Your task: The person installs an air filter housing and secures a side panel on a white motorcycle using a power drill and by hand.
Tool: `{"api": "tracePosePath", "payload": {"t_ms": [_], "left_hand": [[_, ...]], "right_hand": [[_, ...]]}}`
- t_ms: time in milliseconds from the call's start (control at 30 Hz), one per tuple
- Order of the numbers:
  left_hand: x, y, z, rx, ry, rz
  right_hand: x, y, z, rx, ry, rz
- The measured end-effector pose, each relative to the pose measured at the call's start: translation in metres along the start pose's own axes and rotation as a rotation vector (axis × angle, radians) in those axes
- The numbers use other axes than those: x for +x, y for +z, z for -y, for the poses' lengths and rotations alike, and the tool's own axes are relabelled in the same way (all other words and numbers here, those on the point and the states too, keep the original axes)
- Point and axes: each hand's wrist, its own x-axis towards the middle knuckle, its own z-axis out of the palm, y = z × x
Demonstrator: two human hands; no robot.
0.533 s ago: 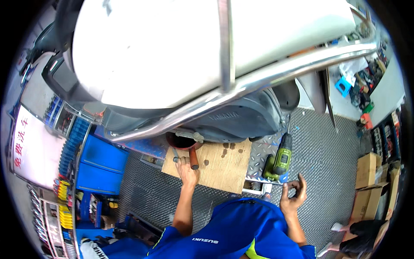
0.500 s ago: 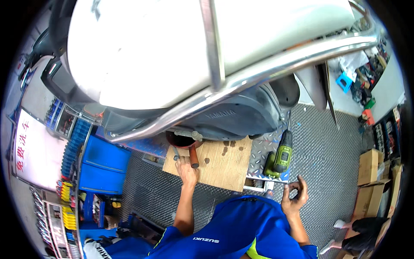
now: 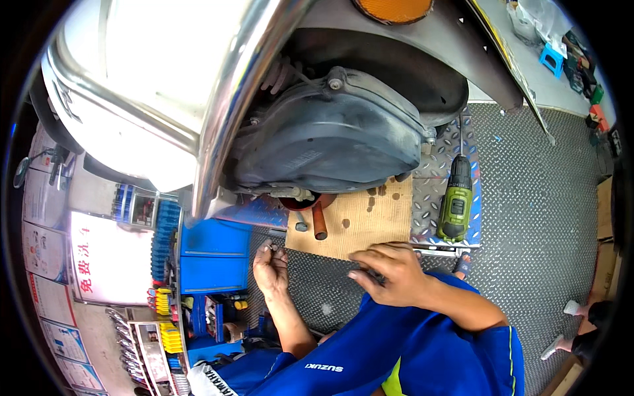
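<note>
My left hand (image 3: 271,269) is raised palm up left of the cardboard sheet (image 3: 380,221), its fingers curled in around a small pale thing too small to name. Over the cardboard's near edge, my right hand (image 3: 391,269) stretches out with its fingers apart and nothing visible in them. A red-brown pan sits under the scooter's dark engine cover (image 3: 330,148), its tube-like handle (image 3: 319,223) pointing toward me. Beside that handle lies a small dark cylindrical piece (image 3: 302,226). Dark stains spot the cardboard.
A green cordless drill (image 3: 456,208) with a long bit lies on the metal plate right of the cardboard. The scooter's chrome guard bar (image 3: 228,99) arches overhead. Blue cabinets (image 3: 214,272) stand at left. A person's legs show at far right.
My left hand has drawn back from beside the pan's handle, leftward off the cardboard. My right hand has come in from near the drill to the cardboard's near edge. The view has shifted.
</note>
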Motion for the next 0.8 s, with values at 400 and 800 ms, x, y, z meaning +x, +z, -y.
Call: {"api": "tracePosePath", "payload": {"t_ms": [400, 800], "left_hand": [[-0.008, 0.021, -0.050, -0.167, -0.073, 0.028], [0.048, 0.082, -0.082, -0.229, 0.268, 0.334]], "right_hand": [[0.081, 0.056, 0.015, 0.152, 0.007, 0.062], [0.170, 0.111, 0.038, -0.021, -0.022, -0.123]]}}
